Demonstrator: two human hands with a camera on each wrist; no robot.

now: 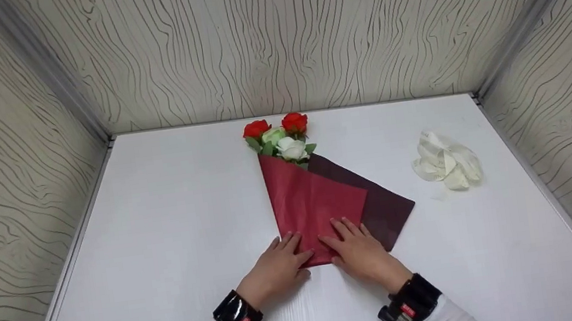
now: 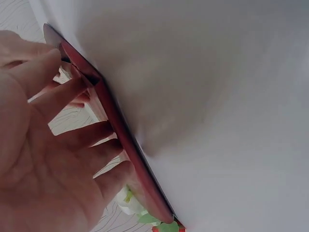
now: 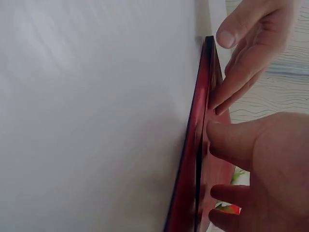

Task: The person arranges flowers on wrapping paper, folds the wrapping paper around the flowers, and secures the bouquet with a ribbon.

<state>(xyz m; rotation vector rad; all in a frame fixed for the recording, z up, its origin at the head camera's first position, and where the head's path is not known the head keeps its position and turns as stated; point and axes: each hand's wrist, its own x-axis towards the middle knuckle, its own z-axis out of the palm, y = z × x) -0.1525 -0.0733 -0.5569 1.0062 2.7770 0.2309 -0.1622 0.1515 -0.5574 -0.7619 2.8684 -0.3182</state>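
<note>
Dark red wrapping paper [image 1: 313, 195] lies folded on the white table around a small bunch of artificial flowers. Out of its far end poke red roses [image 1: 294, 123], a white rose [image 1: 291, 148] and a pale green one [image 1: 274, 135]. A darker maroon side of the paper [image 1: 386, 205] spreads out to the right. My left hand [image 1: 278, 269] rests its extended fingers on the near left edge of the wrap. On the near right part, my right hand [image 1: 362, 252] presses with spread fingers. The stems are hidden inside the paper.
A crumpled bundle of cream printed ribbon [image 1: 446, 161] lies on the table's right side. Wood-grain patterned panels [image 1: 270, 41] rise behind the white table [image 1: 160, 210] and on both sides.
</note>
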